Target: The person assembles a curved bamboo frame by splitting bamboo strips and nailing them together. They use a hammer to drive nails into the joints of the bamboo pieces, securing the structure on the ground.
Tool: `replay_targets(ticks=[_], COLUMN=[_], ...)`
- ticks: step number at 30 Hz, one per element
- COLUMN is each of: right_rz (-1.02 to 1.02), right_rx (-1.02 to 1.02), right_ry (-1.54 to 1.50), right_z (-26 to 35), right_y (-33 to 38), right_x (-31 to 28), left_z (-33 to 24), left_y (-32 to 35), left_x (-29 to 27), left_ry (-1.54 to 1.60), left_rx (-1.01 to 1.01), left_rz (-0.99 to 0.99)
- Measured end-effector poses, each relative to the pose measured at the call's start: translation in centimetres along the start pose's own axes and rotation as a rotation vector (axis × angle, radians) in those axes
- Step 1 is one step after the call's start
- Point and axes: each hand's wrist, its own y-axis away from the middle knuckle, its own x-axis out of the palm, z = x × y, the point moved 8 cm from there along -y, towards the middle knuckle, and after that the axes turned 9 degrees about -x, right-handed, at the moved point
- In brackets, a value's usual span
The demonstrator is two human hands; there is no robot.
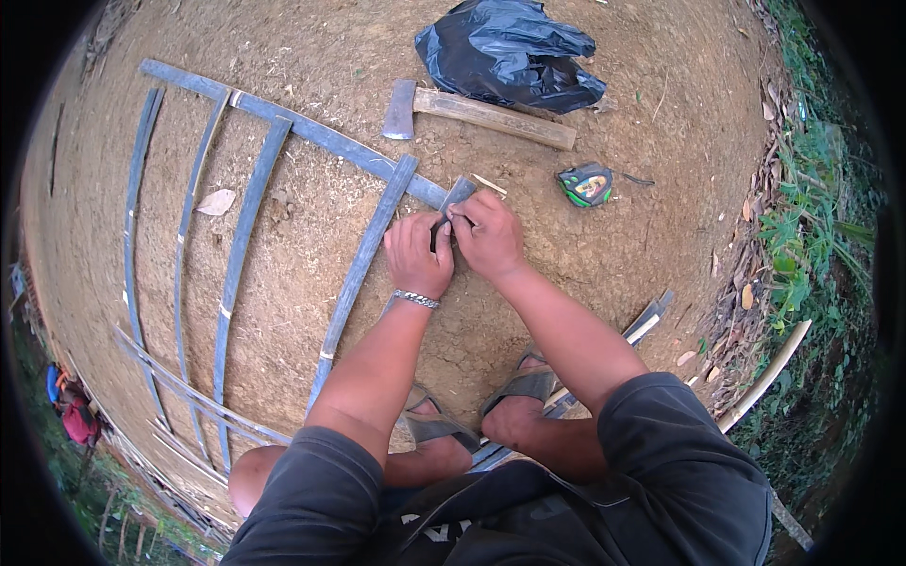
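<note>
Both hands on one grey slat (457,195)! Left hand (418,253) and right hand (488,236) pinch its near end together, where it meets the long rail (311,130); its long axis runs away toward the hatchet (472,111), on bare dirt ground (311,245).

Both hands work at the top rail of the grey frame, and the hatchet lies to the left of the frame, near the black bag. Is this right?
Not quite. In the head view the hatchet lies beyond the frame, above the hands, not to its left. Both hands, left and right, are at the top rail; the bag is near.
</note>
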Motion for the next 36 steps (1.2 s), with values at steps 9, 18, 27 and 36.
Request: replay_targets(ticks=[9,18,27,36], right_rz=[0.072,-0.006,-0.068,0.512], right_rx=[0.101,0.156,-0.182,-0.066], right_ry=[0.064,-0.069,0.471,0.661], right_z=[-0.5,-1.3,-1.3,-5.3], right_y=[-0.1,0.4,-6.7,-11.7], right_x=[0.2,0.0,-6.5,-4.2], left_z=[-1.1,-1.4,-1.0,-1.2], left_y=[0.1,0.0,0.2,0.2], left_x=[-0.5,-0.5,-0.4,-0.3], left_ry=[0.011,-0.009,-0.034,-0.020], left_rx=[0.124,0.117,0.089,0.093], left_rz=[-0.003,0.001,0.040,0.047])
